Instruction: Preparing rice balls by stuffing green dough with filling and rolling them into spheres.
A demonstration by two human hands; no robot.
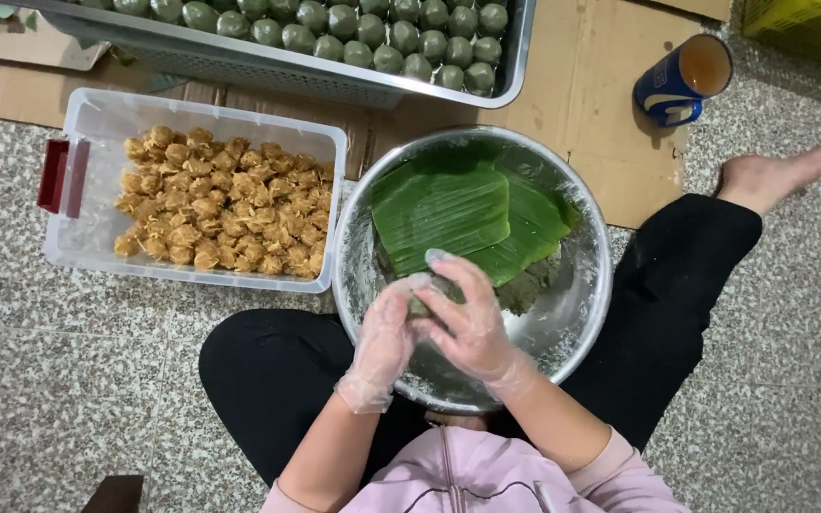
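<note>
Working left to right, I note what each part of the scene asks of me.

Tub: clear tub (87, 237) with a red latch, on the floor at far left, packed with golden filling balls (220, 204); within reach of my left side, so I judge a short reach across is enough.

Tray: metal tray (515, 57) at top, rows of finished green balls (372, 33); well apart from my hands.

Left hand: gloved left hand (387, 337), fingers curled halfway around the dough lump (422, 304), cupping it from the left.

Dough lump: dark green, pinched between both hands over the bowl's near side; mostly hidden, so I cannot tell whether filling is inside.

Right hand: gloved right hand (472, 318), fingers bent over the lump's top, pressing toward the left palm.

Advice: I judge even pressure and slow turning keep the skin from tearing; stay over the bowl.

Bowl: steel bowl (582, 313) between my knees, holding more dough (525, 290) under green leaves (467, 209).

Cup: blue cup (681, 81) on cardboard (601, 114), far right, lying tilted.
</note>
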